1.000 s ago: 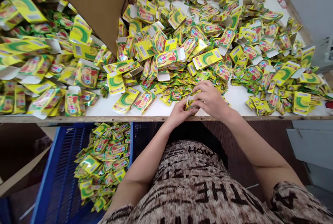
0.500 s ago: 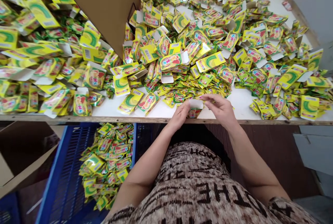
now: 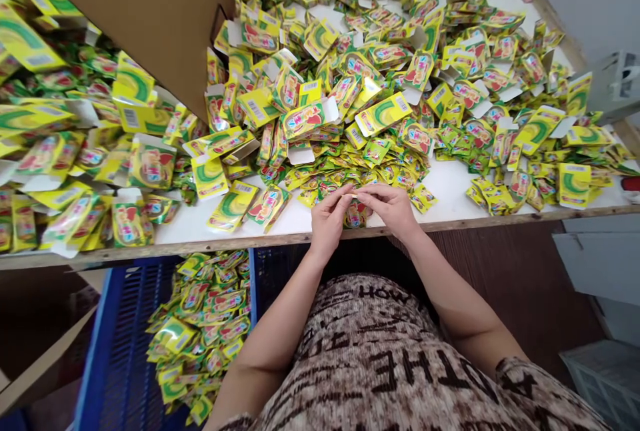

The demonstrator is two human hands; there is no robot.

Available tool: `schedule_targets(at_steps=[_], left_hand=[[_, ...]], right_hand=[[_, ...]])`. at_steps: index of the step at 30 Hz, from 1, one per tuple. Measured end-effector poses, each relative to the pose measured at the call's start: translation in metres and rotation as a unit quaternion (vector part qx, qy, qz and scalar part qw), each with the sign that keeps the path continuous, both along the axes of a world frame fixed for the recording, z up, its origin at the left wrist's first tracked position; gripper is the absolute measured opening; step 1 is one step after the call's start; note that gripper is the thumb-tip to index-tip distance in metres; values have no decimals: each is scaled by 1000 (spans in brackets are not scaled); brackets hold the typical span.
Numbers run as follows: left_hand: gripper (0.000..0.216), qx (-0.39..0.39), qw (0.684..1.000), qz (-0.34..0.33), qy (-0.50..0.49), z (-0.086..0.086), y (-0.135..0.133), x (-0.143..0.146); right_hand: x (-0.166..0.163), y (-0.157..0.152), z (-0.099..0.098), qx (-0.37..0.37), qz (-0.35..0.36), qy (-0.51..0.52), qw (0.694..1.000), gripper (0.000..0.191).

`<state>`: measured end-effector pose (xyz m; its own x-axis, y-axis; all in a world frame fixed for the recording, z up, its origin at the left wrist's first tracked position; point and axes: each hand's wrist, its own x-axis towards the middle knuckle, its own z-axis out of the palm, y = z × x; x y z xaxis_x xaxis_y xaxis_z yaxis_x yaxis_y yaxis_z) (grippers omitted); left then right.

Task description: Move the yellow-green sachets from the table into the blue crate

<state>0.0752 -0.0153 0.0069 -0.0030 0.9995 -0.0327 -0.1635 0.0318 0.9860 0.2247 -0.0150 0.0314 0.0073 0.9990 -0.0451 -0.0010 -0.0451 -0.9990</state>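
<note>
Between my two hands is a small yellow-green carton (image 3: pixel 355 213), upright near the table's front edge. My left hand (image 3: pixel 329 221) grips its left side, with thumb and fingers closed at the top. The fingers of my right hand (image 3: pixel 393 209) are pinched at the carton's top edge, where the lid flap lies folded over. Just beyond my hands lies a heap of small yellow-green sachets (image 3: pixel 370 164). Printed cartons (image 3: pixel 307 119), many with white flaps open, are piled behind it. Two flat cartons (image 3: pixel 234 205) lie left of my left hand.
A brown cardboard sheet (image 3: pixel 145 11) stands slanted across the left piles. Below the table's wooden edge (image 3: pixel 190 246) is a blue crate (image 3: pixel 117 344) with many filled cartons (image 3: pixel 205 324). More cartons and sachets (image 3: pixel 520 184) lie to the right. Pale boxes (image 3: pixel 595 264) stand at lower right.
The carton's white top flap, standing open before, is now folded down. My right hand has come in to meet my left at its top. The view has shifted right.
</note>
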Motion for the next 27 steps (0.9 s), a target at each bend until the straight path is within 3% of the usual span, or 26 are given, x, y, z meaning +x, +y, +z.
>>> schedule_targets(at_steps=[7,13,19,24,27], left_hand=[[18,45,998,-22,25,0,14,-5],[20,31,996,-62,57,4,19,-13],[18,206,962,-32,175,-2,9,-18],[25,283,937,-46,201,-5,6,-21],[21,315,922,-61,217,-4,4,-26]], right_hand=[[-6,4,-6,-24,-50,35,998,27],[-1,12,-7,-30,-3,30,999,30],[3,-1,-17,57,-21,-12,998,23],[-6,-17,-22,193,-59,-101,974,10],[1,-25,-24,251,-30,-161,954,16]])
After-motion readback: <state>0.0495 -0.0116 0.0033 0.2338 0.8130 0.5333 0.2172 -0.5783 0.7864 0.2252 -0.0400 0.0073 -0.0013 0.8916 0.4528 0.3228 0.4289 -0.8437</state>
